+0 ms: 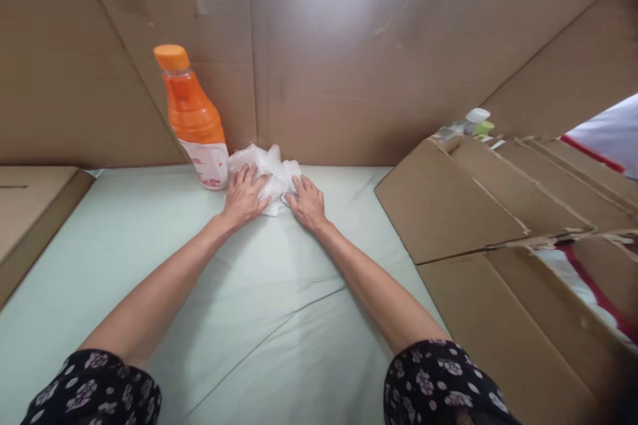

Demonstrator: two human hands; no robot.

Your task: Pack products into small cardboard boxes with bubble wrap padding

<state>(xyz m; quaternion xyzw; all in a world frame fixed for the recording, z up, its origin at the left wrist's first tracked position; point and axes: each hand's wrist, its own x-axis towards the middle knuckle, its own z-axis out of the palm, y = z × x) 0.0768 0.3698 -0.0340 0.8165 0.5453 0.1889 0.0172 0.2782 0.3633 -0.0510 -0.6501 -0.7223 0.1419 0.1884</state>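
Note:
A crumpled, translucent white plastic bag [272,163] lies on the pale green cloth [239,319], close to the cardboard back wall. My left hand [244,196] rests on the bag's left side with its fingers spread. At the bag's right edge, my right hand [308,202] touches it with slightly bent fingers held apart. Part of the bag is hidden under my fingers. Just left of the bag, an orange bottle [197,119] with an orange cap and a white label stands against the wall.
Cardboard walls [349,80] rise behind the cloth. A divided cardboard box [463,192] stands at the right, with a white-capped bottle [477,116] showing behind its top edge. Another open carton [508,319] sits nearer. At the left edge lies a flat cardboard box [34,206].

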